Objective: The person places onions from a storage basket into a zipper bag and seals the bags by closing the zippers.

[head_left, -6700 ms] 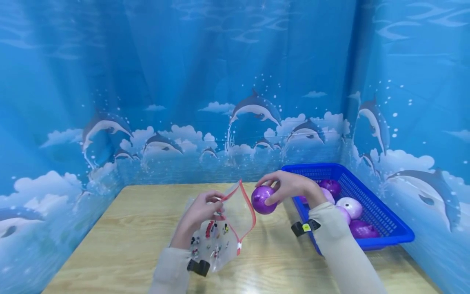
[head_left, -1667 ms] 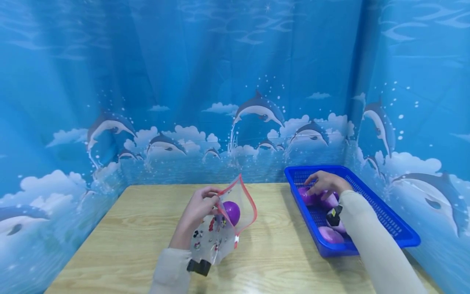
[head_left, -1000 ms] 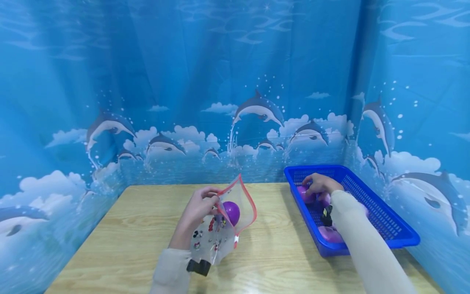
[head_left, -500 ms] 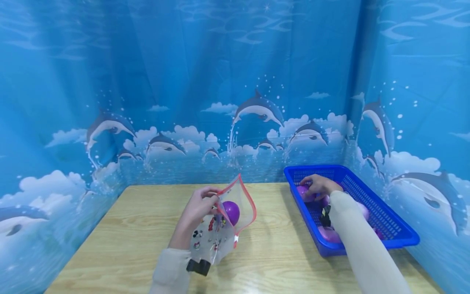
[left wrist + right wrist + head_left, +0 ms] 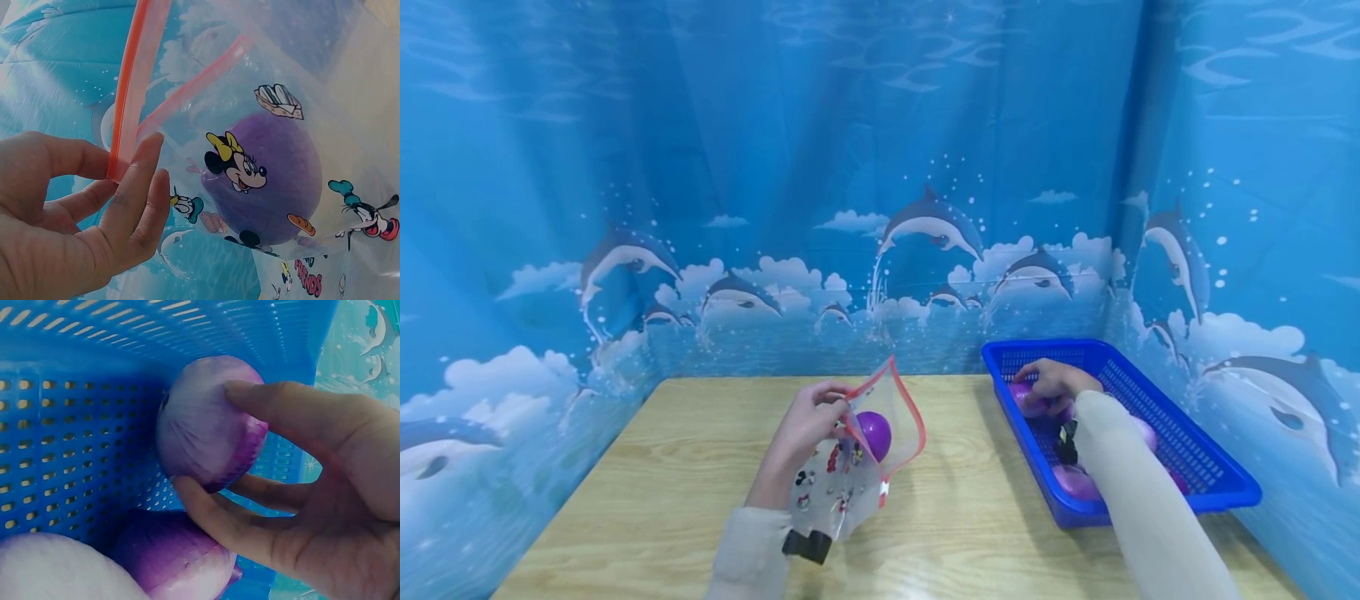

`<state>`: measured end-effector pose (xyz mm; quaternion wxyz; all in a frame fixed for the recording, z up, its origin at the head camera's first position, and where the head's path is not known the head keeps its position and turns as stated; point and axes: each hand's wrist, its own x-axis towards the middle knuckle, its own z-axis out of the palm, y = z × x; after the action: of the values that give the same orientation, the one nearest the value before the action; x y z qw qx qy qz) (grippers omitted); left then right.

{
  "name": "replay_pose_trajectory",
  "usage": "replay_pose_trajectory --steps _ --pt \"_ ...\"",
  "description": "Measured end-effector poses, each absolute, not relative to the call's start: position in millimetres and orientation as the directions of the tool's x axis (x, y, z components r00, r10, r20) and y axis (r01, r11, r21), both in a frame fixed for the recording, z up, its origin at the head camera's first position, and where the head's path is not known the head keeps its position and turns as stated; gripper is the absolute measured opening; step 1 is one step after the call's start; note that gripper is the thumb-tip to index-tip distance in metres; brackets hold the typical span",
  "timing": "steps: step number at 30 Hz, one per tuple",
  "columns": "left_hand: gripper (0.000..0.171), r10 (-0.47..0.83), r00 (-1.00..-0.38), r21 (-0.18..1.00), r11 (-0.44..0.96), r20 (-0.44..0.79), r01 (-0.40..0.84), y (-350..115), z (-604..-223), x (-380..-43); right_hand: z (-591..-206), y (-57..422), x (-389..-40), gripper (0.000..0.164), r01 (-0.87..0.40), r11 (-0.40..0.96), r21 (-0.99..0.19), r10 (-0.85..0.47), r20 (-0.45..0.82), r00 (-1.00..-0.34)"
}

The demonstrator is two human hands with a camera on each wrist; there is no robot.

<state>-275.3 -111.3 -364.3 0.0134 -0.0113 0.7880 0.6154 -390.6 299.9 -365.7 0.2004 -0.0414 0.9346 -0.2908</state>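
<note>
My left hand (image 5: 808,421) pinches the red-edged rim of a clear zip bag (image 5: 128,125) printed with cartoon figures. The bag's mouth gapes toward the right, and a purple onion (image 5: 874,435) lies inside it. At the far left corner of the blue basket, my right hand (image 5: 1054,383) grips a purple-and-white onion (image 5: 209,425) between thumb and fingers. Below that one, the right wrist view shows another purple onion (image 5: 181,556) and a paler onion (image 5: 56,569).
The blue perforated basket (image 5: 1157,400) stands at the right of the wooden table (image 5: 700,467). More onions, including a pink-purple one (image 5: 1077,482), lie in it, partly hidden by my right sleeve. A dolphin-printed curtain (image 5: 880,275) borders the table behind and at the sides.
The purple onion that my right hand held at the bag's mouth now lies inside the bag. That hand has moved right into the basket and taken hold of another onion. My left hand stays.
</note>
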Motion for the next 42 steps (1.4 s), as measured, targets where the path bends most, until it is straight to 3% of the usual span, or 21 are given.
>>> replay_pose_trajectory --steps 13,25,42 --pt "0.03 -0.014 -0.999 0.967 0.252 -0.03 -0.033 -111 -364 -276 -361 304 -389 0.071 0.017 0.793 -0.609 -0.262 -0.367 -0.892" --pt "0.03 -0.005 -0.999 0.968 0.247 -0.033 -0.034 -111 -364 -276 -341 321 -386 0.063 -0.063 0.723 -0.688 -0.394 -0.337 -0.855" --pt "0.031 0.022 -0.999 0.975 0.219 -0.026 -0.021 -111 -365 -276 -306 326 -374 0.065 -0.22 0.688 -0.691 -0.474 -0.198 -0.858"
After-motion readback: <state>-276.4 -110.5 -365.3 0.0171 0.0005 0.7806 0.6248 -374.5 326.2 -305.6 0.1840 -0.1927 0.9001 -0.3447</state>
